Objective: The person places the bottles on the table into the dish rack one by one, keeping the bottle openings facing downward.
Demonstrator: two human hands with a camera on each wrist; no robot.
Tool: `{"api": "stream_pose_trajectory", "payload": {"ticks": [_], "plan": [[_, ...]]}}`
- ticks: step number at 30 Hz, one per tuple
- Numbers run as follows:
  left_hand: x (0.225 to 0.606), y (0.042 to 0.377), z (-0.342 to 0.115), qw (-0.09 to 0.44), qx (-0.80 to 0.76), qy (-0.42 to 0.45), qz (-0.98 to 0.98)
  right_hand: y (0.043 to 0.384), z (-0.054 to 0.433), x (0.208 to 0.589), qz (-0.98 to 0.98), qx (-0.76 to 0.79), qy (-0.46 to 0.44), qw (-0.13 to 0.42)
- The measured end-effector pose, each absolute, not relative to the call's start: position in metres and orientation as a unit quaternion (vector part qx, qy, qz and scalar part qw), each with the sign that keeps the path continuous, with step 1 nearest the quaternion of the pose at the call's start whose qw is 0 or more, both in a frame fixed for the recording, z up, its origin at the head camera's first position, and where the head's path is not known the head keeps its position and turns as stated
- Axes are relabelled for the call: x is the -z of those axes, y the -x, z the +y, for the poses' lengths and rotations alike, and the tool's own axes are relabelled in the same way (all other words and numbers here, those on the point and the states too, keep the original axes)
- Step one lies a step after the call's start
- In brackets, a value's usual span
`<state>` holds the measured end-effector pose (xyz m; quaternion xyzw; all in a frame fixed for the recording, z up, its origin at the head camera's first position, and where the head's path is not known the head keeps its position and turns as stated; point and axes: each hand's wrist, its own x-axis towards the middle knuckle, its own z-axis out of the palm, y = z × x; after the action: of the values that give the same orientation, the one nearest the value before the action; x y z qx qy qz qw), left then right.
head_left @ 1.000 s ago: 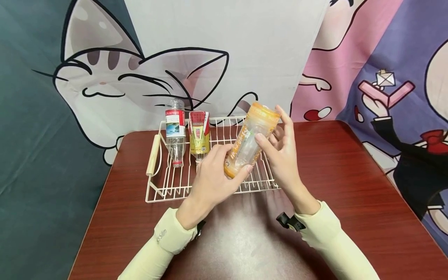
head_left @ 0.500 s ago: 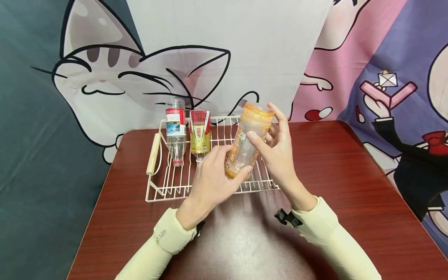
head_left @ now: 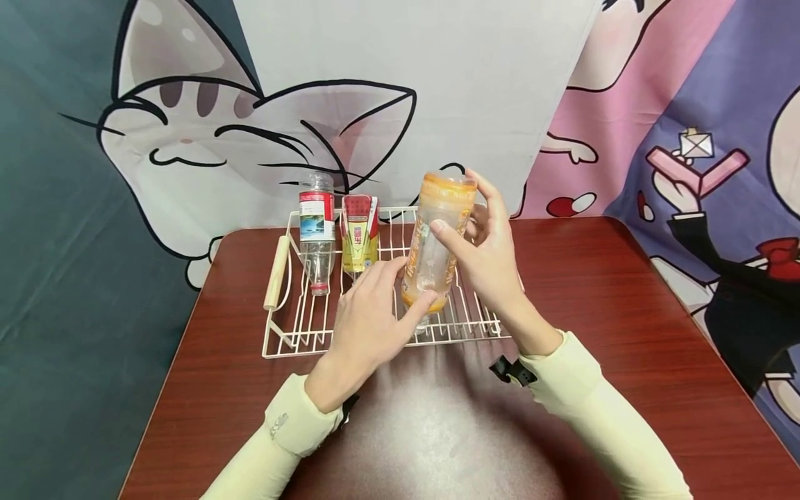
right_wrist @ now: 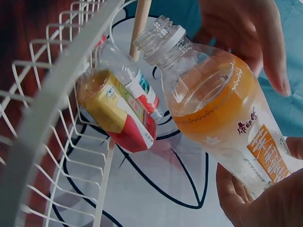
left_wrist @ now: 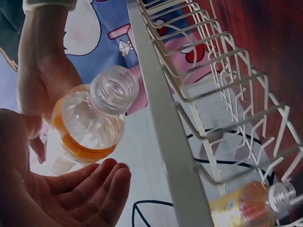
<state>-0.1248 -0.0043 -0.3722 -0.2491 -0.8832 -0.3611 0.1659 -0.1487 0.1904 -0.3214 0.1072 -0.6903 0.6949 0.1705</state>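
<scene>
An empty plastic bottle with an orange-and-white label (head_left: 437,236) is held upside down, slightly tilted, over the rack. My right hand (head_left: 484,253) grips it around its upper part, thumb across the front. In the right wrist view, the bottle's bare threaded neck (right_wrist: 161,40) shows without a cap. My left hand (head_left: 369,312) is beside the bottle's lower end, its thumb overlapping the shoulder in the head view. The left wrist view shows that hand's fingers (left_wrist: 102,189) extended and slightly apart from the bottle (left_wrist: 90,127).
A white wire rack (head_left: 300,353) with a wooden handle (head_left: 277,274) stands on the reddish-brown table (head_left: 594,292). A clear bottle with a red label (head_left: 317,215) and a yellow-and-red bottle (head_left: 360,236) stand neck down in its left part. Printed cloth (head_left: 487,83) hangs behind.
The bottle has swung closer to vertical, its base moving left, and its neck now shows below my left thumb. My right hand has shifted left and up; my left hand slightly left.
</scene>
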Motion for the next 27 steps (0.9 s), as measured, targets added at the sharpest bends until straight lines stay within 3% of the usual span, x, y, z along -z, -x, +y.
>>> {"api": "stream_pose_trajectory", "payload": {"ticks": [4,12,27], "plan": [[0.378,0.119,-0.019,0.152,0.335,0.238,-0.899,0.160,0.190,0.319,-0.706,-0.678,-0.099,0.178],[0.386,0.108,-0.044,0.188,0.290,0.247,-0.905,0.187,0.184,0.317,-0.741,-0.642,-0.074,0.182],[0.393,0.097,-0.055,0.205,0.287,0.270,-0.896,0.240,0.175,0.329,-0.825,-0.541,-0.019,0.161]]}}
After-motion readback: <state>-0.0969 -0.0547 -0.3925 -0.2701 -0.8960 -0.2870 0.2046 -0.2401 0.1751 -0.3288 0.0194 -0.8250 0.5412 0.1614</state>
